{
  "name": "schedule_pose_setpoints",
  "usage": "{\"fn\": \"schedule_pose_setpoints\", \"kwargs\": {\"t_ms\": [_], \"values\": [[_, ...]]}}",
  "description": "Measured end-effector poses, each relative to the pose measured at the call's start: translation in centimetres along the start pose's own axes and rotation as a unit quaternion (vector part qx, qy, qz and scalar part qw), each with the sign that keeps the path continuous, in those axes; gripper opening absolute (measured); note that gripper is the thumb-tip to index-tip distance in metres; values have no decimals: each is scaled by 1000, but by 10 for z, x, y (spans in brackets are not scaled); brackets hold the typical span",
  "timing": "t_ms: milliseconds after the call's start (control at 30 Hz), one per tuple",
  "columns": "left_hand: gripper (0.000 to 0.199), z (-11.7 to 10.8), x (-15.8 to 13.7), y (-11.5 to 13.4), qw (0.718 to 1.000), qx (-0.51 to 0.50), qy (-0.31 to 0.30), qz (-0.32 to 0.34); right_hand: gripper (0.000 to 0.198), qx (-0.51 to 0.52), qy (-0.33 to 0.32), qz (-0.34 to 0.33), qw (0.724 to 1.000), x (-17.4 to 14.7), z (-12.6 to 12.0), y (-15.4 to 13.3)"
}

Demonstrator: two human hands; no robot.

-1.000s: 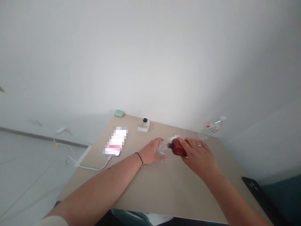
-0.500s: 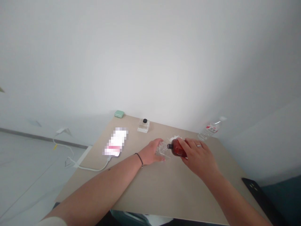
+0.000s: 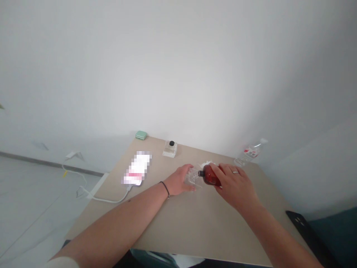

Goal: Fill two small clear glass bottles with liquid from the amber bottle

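Observation:
My left hand (image 3: 181, 179) is closed round a clear, see-through container (image 3: 193, 177) over the middle of the table. My right hand (image 3: 232, 182) grips a reddish-brown bottle (image 3: 211, 175) tipped onto its side, its dark, uncapped-looking neck pointing left. The neck is at the right side of the clear container; whether they touch, or whether any liquid runs out, I cannot tell. Something white (image 3: 206, 163) lies just behind the brown bottle, partly hidden by it.
On the beige table (image 3: 178, 227) a phone (image 3: 138, 167) with a white cable (image 3: 107, 201) lies at left. Along the wall are a mint-green case (image 3: 141, 135), a clear square bottle with a black cap (image 3: 169, 149) and a clear plastic bottle (image 3: 249, 152). A black object (image 3: 304, 227) is at right.
Both hands and the things they hold look almost the same; the whole view has shifted only very slightly.

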State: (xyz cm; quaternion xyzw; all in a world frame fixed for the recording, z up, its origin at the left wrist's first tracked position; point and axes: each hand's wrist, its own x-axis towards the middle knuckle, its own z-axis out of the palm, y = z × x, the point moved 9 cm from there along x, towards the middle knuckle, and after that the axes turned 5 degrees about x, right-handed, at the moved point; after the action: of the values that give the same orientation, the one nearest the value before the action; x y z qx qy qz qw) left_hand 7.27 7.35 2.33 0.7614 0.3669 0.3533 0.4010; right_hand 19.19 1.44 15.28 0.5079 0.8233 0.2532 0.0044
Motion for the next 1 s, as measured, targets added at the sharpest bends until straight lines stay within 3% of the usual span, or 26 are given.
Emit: {"fn": "schedule_pose_setpoints", "kwargs": {"t_ms": [1000], "values": [[92, 1, 1, -4, 1000, -5, 7, 9, 51, -11, 5, -9, 1000, 2, -4, -2]]}}
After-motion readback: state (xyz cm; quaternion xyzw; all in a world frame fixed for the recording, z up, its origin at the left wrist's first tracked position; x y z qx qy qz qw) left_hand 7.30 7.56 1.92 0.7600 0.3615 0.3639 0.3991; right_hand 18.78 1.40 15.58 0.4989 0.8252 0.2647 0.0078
